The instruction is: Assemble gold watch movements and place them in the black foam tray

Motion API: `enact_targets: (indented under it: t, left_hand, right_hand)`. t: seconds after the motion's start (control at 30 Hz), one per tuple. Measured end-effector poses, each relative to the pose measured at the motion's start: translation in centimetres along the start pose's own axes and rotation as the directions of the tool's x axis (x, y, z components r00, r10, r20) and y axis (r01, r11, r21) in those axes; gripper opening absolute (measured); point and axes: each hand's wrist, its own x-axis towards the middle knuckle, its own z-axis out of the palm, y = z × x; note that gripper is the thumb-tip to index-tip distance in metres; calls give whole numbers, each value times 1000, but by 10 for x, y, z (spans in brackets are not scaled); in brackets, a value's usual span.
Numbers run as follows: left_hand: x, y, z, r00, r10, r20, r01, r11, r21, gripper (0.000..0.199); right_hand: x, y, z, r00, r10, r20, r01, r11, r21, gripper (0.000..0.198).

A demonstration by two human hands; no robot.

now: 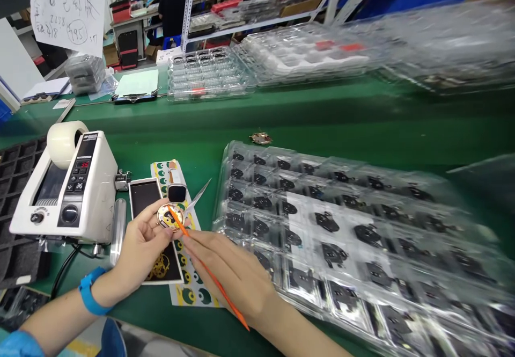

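Observation:
My left hand (147, 239), with a blue band at the wrist, grips a round gold-rimmed watch part (166, 218) between thumb and fingers. My right hand (229, 266) is closed around a slim orange tool (220, 286), whose tip rests on or just over the part's face. Whether the tool is a stick or tweezers, I cannot tell. A silver pointed blade-like piece (198, 194) sticks out beyond my fingers, its lower end hidden. Under my hands lie a sheet of yellow and green stickers (185, 296) and a shallow white-rimmed box (144, 183) with gold-coloured scraps inside. Just behind sits a dark-screened square watch (177, 193).
A white tape dispenser (100, 185) stands at left beside a black compartment tray (20, 260). Stacked clear trays (249, 158) of black parts cover the right side. More clear trays (209, 75) and a clipboard (137, 84) line the back. A small metallic part (261, 138) lies mid-table.

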Motion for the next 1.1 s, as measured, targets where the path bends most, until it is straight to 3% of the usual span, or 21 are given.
enact_targets:
  t: [0.17, 0.3, 0.4, 0.47, 0.6, 0.73, 0.8, 0.9, 1.0, 1.1]
  left_hand:
    - [2, 1, -4, 1000, -22, 15, 21, 1000, 9, 57]
    - [4, 2, -6, 999, -43, 25, 43, 999, 20, 53]
    - [5, 5, -7, 997, -60, 44, 61, 998, -15, 43]
    - [6, 7, -6, 996, -67, 57, 69, 997, -32, 37]
    - [7, 6, -5, 995, -68, 71, 68, 998, 8, 31]
    - [7, 6, -5, 996, -33, 77, 25, 995, 99, 29]
    - [6, 5, -5, 998, -4, 70, -6, 989, 148, 27]
    - [6, 4, -6, 998, 31, 53, -41, 979, 200, 25]
    - [5, 2, -5, 997, 58, 56, -69, 975, 211, 24]
    - [3, 0, -4, 991, 114, 71, -127, 970, 208, 24]
  right_hand:
    - [2, 4, -3, 982, -149, 120, 159, 984, -78, 28]
    - [5, 3, -5, 983, -132, 127, 140, 989, -54, 26]
    - [5, 2, -9, 999, 40, 38, -42, 996, 78, 21]
    - [6, 2, -13, 977, 212, -6, -207, 960, 187, 20]
    - [10, 4, -19, 863, 504, -37, -470, 828, 306, 15]
    - [7, 11, -18, 783, 621, -45, -556, 730, 397, 27]
    - [3, 13, -18, 793, 603, -85, -537, 759, 370, 31]
    - [-1, 12, -17, 872, 469, -143, -420, 865, 274, 29]
    - [1, 7, -12, 946, 315, -82, -291, 932, 215, 22]
    - [6, 0, -3, 973, 231, -13, -230, 972, 50, 13]
